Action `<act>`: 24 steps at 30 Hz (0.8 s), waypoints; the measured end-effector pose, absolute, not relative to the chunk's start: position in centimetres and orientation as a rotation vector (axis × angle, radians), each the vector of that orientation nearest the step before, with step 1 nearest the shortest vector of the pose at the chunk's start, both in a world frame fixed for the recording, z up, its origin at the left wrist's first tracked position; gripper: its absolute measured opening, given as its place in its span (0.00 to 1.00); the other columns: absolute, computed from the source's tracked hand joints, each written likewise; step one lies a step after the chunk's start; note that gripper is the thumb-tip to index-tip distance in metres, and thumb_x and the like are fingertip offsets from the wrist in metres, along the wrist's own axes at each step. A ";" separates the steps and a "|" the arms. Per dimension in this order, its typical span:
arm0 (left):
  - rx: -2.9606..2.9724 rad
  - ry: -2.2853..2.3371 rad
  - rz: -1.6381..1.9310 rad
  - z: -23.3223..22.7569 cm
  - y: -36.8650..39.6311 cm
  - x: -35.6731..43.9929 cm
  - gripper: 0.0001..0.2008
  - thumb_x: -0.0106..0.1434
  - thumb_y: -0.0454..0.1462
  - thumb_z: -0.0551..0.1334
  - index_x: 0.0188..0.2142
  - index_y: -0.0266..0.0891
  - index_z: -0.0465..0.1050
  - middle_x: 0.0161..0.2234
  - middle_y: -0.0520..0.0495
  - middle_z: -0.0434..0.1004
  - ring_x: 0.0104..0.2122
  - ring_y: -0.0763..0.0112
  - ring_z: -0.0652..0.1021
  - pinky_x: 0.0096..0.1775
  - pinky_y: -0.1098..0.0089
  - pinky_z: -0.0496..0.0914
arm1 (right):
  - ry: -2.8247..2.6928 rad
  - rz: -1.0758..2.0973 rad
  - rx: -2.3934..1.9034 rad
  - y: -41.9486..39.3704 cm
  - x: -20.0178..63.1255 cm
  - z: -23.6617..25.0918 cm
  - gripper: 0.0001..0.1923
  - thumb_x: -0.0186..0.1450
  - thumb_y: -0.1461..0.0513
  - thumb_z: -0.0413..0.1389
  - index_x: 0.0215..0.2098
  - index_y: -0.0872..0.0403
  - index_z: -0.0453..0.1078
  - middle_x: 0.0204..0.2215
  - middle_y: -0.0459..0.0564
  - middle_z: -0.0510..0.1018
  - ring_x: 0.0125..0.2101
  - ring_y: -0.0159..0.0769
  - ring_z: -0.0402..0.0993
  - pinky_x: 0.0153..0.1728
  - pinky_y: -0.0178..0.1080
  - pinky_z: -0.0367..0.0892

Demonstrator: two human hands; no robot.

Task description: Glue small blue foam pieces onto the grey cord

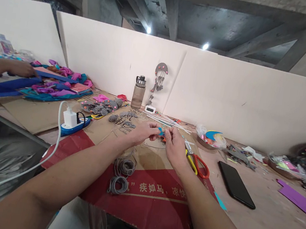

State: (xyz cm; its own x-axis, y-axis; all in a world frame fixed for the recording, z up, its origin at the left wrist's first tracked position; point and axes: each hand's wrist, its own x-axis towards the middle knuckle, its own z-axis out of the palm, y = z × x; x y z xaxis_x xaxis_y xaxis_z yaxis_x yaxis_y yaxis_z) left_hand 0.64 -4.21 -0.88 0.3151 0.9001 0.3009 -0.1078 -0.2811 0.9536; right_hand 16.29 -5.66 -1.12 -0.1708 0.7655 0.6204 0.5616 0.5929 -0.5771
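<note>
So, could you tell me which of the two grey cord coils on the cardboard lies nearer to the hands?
The upper coil, higher in the picture and just below the left wrist, lies nearer the left hand and right hand. The other coil lies below it, by the red print.

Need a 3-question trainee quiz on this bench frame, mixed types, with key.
1. True or false: the phone lies right of the scissors.
2. What do both hands, left hand and right hand, pinch between them? A) blue piece B) bottle C) charger
3. Fill in: the grey cord coils lie on the ___ cardboard.

Key: 1 true; 2 A, the blue piece; 3 red.
</note>
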 end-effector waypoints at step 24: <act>1.326 0.676 1.112 -1.2 -3.7 0.5 0.10 0.48 0.38 0.65 0.23 0.36 0.65 0.18 0.55 0.63 0.16 0.83 0.61 0.21 0.75 0.50 | -1.677 0.774 -0.961 -4.2 16.6 -2.4 0.15 0.66 0.48 0.48 0.29 0.49 0.60 0.19 0.40 0.58 0.20 0.30 0.53 0.21 0.34 0.52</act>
